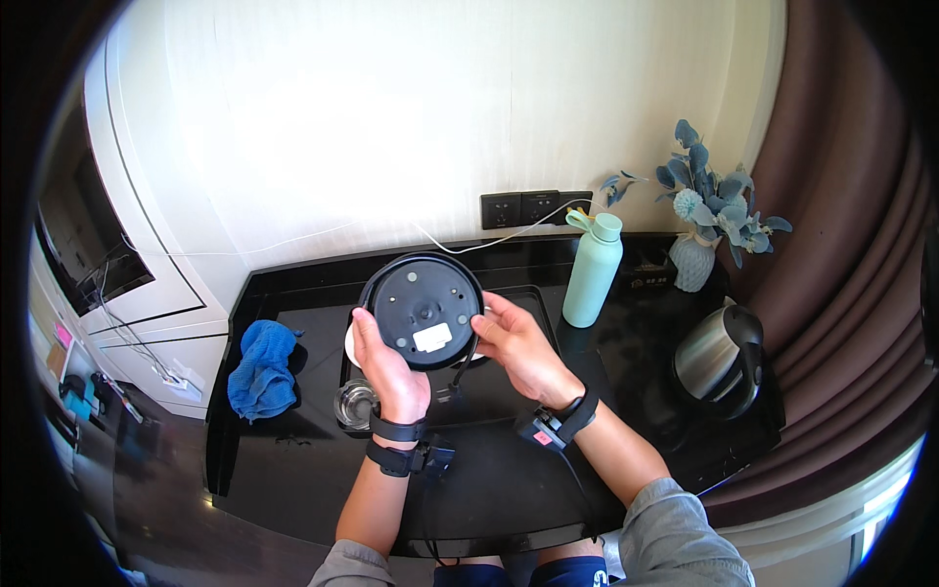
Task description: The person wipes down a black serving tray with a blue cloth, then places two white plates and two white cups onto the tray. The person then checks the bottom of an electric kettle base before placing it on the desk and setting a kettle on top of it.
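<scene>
A round black kettle power base [429, 297] is held up between my two hands, its underside with small round feet and a white label facing me. My left hand [392, 370] grips its lower left edge. My right hand [517, 341] holds the right edge, thumb on the underside, near where the black cord [464, 367] comes off. Behind the base, white round items show in part at both sides. A clear glass cup [356, 403] stands beside my left wrist. At the right of the counter stands a stainless steel electric kettle [708, 356] with a black lid and handle.
A crumpled blue cloth [264, 370] lies at the counter's left. A mint-green bottle [593, 271] stands behind my right hand, near black wall sockets [521, 210] and a white cable [484, 247]. A vase [693, 262] with artificial blue flowers stands at the back right, beside a brown curtain [829, 220].
</scene>
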`<state>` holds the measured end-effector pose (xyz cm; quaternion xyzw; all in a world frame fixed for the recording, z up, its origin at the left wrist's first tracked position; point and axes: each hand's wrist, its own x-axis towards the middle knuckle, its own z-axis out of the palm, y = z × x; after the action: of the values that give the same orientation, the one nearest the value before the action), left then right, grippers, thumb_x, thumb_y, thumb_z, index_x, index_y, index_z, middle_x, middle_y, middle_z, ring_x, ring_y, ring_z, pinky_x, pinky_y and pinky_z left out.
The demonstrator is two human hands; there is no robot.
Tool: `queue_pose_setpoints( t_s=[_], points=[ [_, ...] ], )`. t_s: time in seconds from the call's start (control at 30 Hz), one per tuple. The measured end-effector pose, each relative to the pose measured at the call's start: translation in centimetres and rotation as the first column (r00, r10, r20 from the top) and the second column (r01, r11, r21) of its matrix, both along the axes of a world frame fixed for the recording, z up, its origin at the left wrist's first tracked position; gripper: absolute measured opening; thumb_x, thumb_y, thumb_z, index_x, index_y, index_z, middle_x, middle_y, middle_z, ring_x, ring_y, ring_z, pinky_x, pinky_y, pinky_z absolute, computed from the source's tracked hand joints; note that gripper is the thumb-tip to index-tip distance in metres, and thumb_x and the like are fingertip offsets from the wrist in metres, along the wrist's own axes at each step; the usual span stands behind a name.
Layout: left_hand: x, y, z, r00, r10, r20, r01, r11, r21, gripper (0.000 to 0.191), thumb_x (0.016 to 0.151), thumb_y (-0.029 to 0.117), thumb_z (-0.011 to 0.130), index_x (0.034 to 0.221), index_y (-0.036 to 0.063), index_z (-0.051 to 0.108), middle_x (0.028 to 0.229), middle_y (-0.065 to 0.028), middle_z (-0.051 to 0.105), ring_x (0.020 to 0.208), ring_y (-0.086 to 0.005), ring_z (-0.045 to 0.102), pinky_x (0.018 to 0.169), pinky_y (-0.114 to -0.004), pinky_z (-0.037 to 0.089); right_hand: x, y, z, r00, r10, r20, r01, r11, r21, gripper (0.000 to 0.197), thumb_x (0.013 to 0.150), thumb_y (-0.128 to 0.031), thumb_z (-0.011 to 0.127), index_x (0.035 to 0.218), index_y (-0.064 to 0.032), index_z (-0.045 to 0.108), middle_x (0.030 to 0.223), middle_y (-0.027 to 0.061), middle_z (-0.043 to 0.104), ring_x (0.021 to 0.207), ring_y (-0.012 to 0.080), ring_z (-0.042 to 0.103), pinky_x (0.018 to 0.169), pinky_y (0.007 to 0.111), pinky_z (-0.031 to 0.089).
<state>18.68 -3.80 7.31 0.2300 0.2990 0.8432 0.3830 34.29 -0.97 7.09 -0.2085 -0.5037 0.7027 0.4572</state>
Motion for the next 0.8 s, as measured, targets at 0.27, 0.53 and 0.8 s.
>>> queue_pose_setpoints(
  t_s=[0.27, 0.53, 0.8],
  points=[
    [-1.7, 0.3, 0.0, 0.941, -0.337, -0.043, 0.336, 0.942, -0.027, 0.032, 0.106, 0.035, 0.049, 0.116, 0.0063, 0.060, 0.118, -0.0041, 0.065, 0.106, -0.0132, 0.063, 0.091, -0.028, 0.050, 2.0, 1.7, 0.6, 0.966, -0.231, 0.115, 0.225, 0.972, 0.066, 0.041, 0.104, -0.014, 0.053, 0.142, -0.0016, 0.050, 0.116, 0.0044, 0.069, 0.101, 0.0111, 0.065, 0.089, 0.029, 0.053],
    [-1.6, 0.7, -0.5, 0.980, -0.194, -0.044, 0.193, 0.981, -0.024, 0.039, 0.107, 0.038, 0.044, 0.121, 0.0038, 0.058, 0.118, -0.0070, 0.066, 0.106, -0.0165, 0.064, 0.092, -0.029, 0.051, 1.2, 0.0, 1.1, 0.978, 0.112, 0.175, -0.124, 0.990, 0.059, 0.071, 0.103, -0.013, 0.054, 0.160, -0.0144, 0.012, 0.126, 0.0094, 0.061, 0.104, 0.0160, 0.063, 0.089, 0.032, 0.052],
    [-2.3, 0.2, -0.7, 0.914, -0.403, 0.044, 0.405, 0.912, -0.072, 0.037, 0.106, 0.036, 0.041, 0.127, 0.0105, 0.057, 0.125, -0.0044, 0.065, 0.113, -0.0183, 0.062, 0.099, -0.038, 0.046, 2.0, 1.6, 0.5, 0.985, -0.043, 0.167, 0.037, 0.999, 0.040, 0.047, 0.103, -0.019, 0.055, 0.147, -0.0082, 0.041, 0.104, 0.0054, 0.070, 0.085, 0.0136, 0.069, 0.077, 0.027, 0.055]
  ],
)
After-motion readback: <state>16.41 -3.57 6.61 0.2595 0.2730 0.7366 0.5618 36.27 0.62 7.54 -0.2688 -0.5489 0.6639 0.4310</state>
